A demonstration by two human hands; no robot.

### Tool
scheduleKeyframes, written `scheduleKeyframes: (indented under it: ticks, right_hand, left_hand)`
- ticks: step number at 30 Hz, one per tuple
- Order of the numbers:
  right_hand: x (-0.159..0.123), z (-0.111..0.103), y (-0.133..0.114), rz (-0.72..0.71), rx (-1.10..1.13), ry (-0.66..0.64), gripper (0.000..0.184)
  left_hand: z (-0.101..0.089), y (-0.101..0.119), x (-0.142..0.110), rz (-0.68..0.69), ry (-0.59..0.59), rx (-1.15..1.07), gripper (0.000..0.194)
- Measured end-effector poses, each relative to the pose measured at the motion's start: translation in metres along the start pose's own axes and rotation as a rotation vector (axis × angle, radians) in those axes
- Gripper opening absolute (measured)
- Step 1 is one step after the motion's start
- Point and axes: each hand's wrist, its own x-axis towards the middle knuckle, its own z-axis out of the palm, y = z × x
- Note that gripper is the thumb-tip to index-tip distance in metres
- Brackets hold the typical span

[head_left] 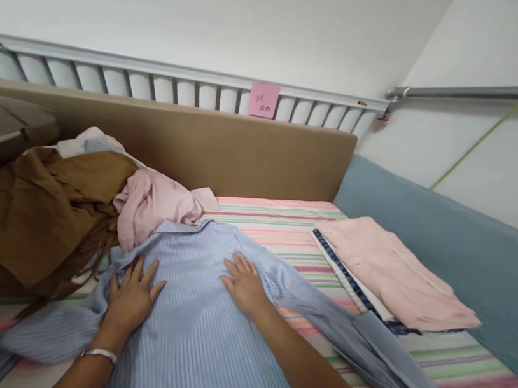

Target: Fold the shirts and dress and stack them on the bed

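A blue striped long-sleeved shirt (pixel 192 326) lies spread on the bed, its collar toward the headboard and its sleeves stretched out to both sides. My left hand (pixel 133 295) rests flat on the shirt's left shoulder area with the fingers spread. Flat on the upper right part of the shirt lies my right hand (pixel 246 285), its fingers also stretched out. Neither hand grips the cloth. The shirt's lower end runs out of view at the bottom.
On the left, a brown garment (pixel 44 215) and a pink garment (pixel 156 202) lie crumpled. Several folded clothes, a pink one (pixel 393 270) on top, are stacked on the right of the striped bedsheet (pixel 479 373). A brown padded board (pixel 245 153) and a blue-grey one (pixel 450 240) border the bed.
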Motion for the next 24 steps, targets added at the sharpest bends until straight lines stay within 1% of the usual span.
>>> scheduleKeyframes:
  ticks: [2, 3, 5, 7, 9, 10, 11, 13, 15, 17, 18, 20, 22, 24]
  right_hand:
    - [0.005, -0.001, 0.014, 0.055, -0.042, -0.006, 0.050]
    - [0.006, -0.004, 0.021, 0.078, -0.052, -0.017, 0.050]
    - [-0.001, -0.018, 0.033, 0.089, -0.054, -0.043, 0.048]
    - [-0.020, -0.039, 0.048, 0.072, -0.053, -0.021, 0.047]
    - [-0.052, -0.063, 0.069, 0.080, -0.071, 0.046, 0.046]
    - [-0.072, -0.075, 0.083, 0.097, -0.088, 0.076, 0.045]
    - [-0.094, -0.086, 0.098, 0.126, -0.108, 0.096, 0.045]
    - [-0.141, -0.105, 0.131, 0.212, -0.144, 0.116, 0.046]
    - [-0.183, -0.116, 0.160, 0.336, -0.166, 0.132, 0.052]
    - [-0.214, -0.119, 0.181, 0.451, -0.165, 0.133, 0.059]
    - [-0.224, -0.117, 0.187, 0.495, -0.160, 0.128, 0.060]
    - [-0.234, -0.111, 0.193, 0.546, -0.154, 0.130, 0.060]
    - [-0.235, -0.107, 0.193, 0.559, -0.139, 0.160, 0.056]
    - [-0.228, -0.111, 0.191, 0.582, -0.082, 0.181, 0.052]
  left_hand:
    - [0.001, 0.000, 0.000, 0.006, -0.011, 0.008, 0.054]
    - [0.001, -0.001, 0.001, 0.009, -0.016, 0.013, 0.054]
    - [0.000, -0.003, 0.003, 0.007, -0.026, 0.024, 0.055]
    - [-0.003, -0.006, 0.005, 0.001, -0.047, 0.031, 0.055]
    - [-0.011, -0.004, 0.006, -0.005, -0.081, 0.034, 0.055]
    - [-0.015, 0.001, 0.004, -0.005, -0.087, 0.034, 0.055]
    - [-0.021, 0.009, -0.001, 0.006, -0.084, 0.031, 0.055]
    - [-0.032, 0.036, -0.020, 0.063, -0.058, 0.010, 0.056]
    - [-0.041, 0.074, -0.051, 0.174, -0.044, -0.039, 0.056]
    - [-0.045, 0.113, -0.087, 0.301, -0.078, -0.117, 0.054]
    - [-0.045, 0.130, -0.103, 0.351, -0.105, -0.155, 0.054]
    - [-0.041, 0.154, -0.126, 0.388, -0.134, -0.194, 0.054]
    - [-0.036, 0.163, -0.136, 0.375, -0.136, -0.213, 0.054]
    - [-0.034, 0.163, -0.137, 0.364, -0.147, -0.245, 0.053]
